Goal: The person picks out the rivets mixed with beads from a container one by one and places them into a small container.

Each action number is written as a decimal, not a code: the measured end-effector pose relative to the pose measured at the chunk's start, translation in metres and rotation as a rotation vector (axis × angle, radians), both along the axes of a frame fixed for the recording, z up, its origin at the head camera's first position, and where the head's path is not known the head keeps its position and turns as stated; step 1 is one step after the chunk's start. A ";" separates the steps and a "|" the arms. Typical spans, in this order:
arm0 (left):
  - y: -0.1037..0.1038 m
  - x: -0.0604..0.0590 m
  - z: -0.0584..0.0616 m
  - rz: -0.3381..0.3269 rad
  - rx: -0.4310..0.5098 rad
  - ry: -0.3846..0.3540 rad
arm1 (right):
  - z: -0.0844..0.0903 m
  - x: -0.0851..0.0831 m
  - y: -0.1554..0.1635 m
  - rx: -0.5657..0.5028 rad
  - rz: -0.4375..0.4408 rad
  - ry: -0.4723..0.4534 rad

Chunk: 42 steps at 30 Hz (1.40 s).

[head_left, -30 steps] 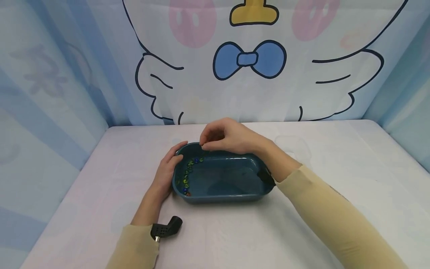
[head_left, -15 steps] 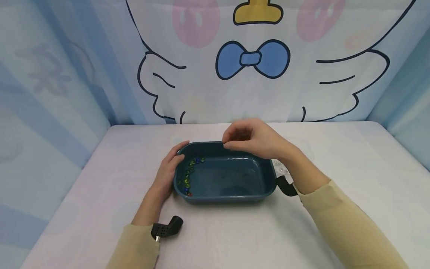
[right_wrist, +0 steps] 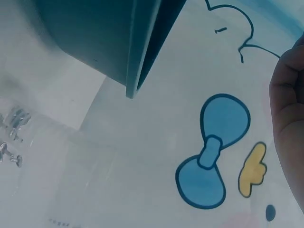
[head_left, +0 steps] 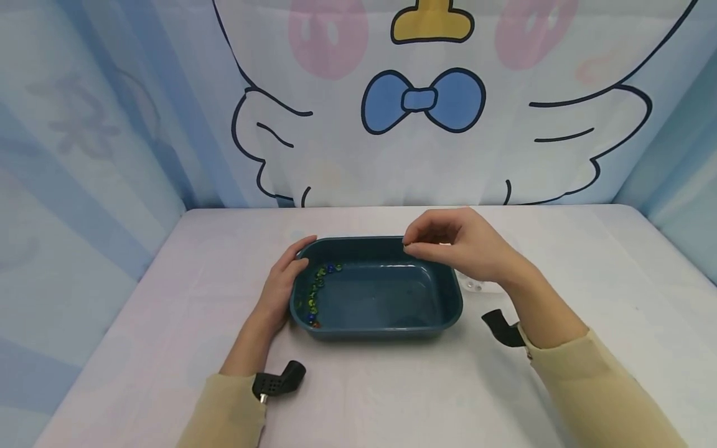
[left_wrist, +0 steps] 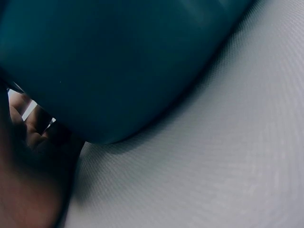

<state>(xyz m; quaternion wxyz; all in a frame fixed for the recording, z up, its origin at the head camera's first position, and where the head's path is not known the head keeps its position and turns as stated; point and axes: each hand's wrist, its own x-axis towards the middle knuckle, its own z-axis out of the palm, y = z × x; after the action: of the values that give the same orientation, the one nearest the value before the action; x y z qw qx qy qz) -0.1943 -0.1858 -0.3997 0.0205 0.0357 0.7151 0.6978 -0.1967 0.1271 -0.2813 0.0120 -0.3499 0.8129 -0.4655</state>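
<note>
The left hand (head_left: 278, 287) is resting flat-fingered against the left end of the dark teal rectangular plastic tub (head_left: 386, 330), which is sitting mid-table. The right hand (head_left: 467, 246) is hovering over its far right rim, fingertips pinched; any contents cannot be told.

A dark teal basin (head_left: 386, 323) of smooth, faintly glossy plastic sits on a bench (head_left: 168, 323) covered in pale matt cloth with a fine woven texture. Glossy, glass-like beads (head_left: 316, 289) line its inner wall. A clear, shiny plastic piece (head_left: 476, 286) lies just beside it. The printed backdrop (head_left: 426, 124) looks like soft matt fabric.
</note>
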 end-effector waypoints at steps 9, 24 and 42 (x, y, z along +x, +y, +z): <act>0.002 0.001 -0.001 0.004 -0.004 0.002 | -0.008 0.009 0.021 -0.081 -0.062 0.011; -0.002 -0.001 0.000 -0.002 -0.038 0.012 | -0.022 0.011 0.051 -0.104 -0.217 0.050; -0.002 0.001 0.002 0.001 -0.035 0.019 | -0.034 -0.003 0.069 -0.034 -0.341 0.023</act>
<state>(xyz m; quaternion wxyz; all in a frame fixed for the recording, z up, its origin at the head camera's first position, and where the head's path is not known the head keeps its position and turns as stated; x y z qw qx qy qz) -0.1935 -0.1881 -0.3979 0.0137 0.0418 0.7274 0.6848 -0.1996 0.1965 -0.3153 -0.0824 -0.2123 0.8526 -0.4703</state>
